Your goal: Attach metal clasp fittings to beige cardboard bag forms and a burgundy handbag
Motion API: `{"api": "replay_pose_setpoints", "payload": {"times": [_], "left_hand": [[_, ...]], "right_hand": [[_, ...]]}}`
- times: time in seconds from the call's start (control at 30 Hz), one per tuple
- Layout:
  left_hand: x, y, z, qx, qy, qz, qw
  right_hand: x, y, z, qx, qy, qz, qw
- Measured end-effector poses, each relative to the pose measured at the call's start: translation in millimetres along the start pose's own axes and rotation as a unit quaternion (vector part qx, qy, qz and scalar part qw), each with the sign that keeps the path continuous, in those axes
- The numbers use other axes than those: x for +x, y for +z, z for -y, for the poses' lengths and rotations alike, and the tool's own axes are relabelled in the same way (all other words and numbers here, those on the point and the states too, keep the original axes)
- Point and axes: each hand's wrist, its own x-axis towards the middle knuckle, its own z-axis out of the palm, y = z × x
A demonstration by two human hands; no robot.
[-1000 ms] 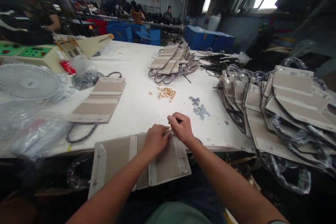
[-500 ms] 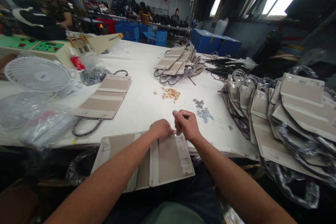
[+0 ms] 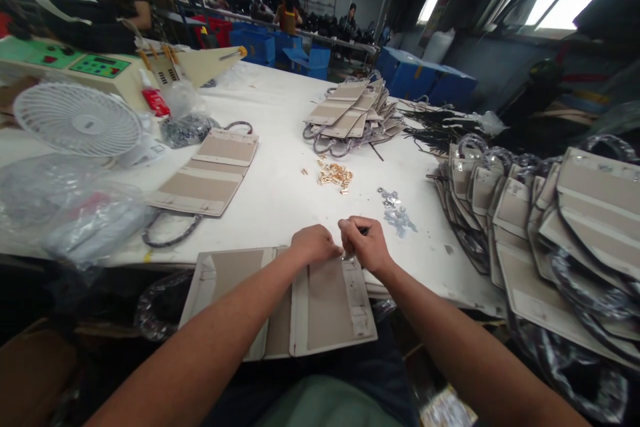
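hand, right point(image 3: 367, 245): clenched round a dark tool point(image 3: 363, 231), only part showing, at the far right corner of the work panel. hand, left point(image 3: 316, 242): fingers bent down on the far edge, just beside the right; whether they pinch a small part, cannot tell. work panel point(image 3: 327, 313): beige, lying open across the counter's point(image 3: 280, 193) near edge, marked pale strip point(image 3: 356, 300) along its right end. step in hand, as judged: tool work at that corner; next move seems to call for a steady panel and the tool kept true to its spot. beyond: gold-toned fittings point(image 3: 337, 175), far; silvery pieces point(image 3: 397, 213), right of those; panel stack point(image 3: 520, 233), right.
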Motion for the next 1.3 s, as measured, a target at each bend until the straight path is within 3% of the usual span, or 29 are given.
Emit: {"api": "replay_pose_setpoints", "payload": {"times": [0.13,0.3,0.47,0.57,0.67,0.77,0.83,0.97,1.03,1.13,1.23,1.3], "left_hand": [[-2,-4.9,-2,0.013,-0.001,0.026,1.000],[-3,-7.5,-4,0.034,-0.010,0.033,0.999],[-1,-5.8,-2,0.023,-0.010,0.035,0.999],[0,-4.5,-2,0.024,-0.012,0.032,0.999],[1,-2.5,-2,0.034,-0.013,0.028,0.999],[1,-0.1,-1,0.043,-0.007,0.018,0.999],[3,0.2,-1,0.046,-0.001,0.009,0.999],[-1,-3.9,-4,0.045,0.020,-0.012,0.999],[-13,-4.6,-9,0.051,0.034,-0.048,0.997],[-48,5.9,-11,0.064,0.084,-0.137,0.985],[-95,34.2,-3,0.080,0.241,-0.213,0.944],[-123,57.7,7,0.113,0.320,-0.191,0.921]], "right_hand": [[-4,0,4,0.082,-0.055,-0.068,0.993],[-8,7,-11,0.057,-0.021,-0.066,0.996],[-5,-4,3,0.131,-0.077,-0.099,0.983],[-7,-3,0,0.119,-0.056,-0.112,0.985],[-11,0,-10,0.037,-0.003,-0.079,0.996],[-14,-10,-12,-0.118,0.015,0.017,0.993],[-17,-23,-13,-0.260,0.027,0.067,0.963],[-24,-44,-30,-0.462,0.097,0.130,0.872],[-26,-48,-41,-0.499,0.117,0.138,0.847],[-26,-49,-49,-0.506,0.118,0.132,0.844],[-25,-50,-48,-0.496,0.112,0.127,0.851],[-25,-50,-47,-0.493,0.109,0.124,0.854]]}}
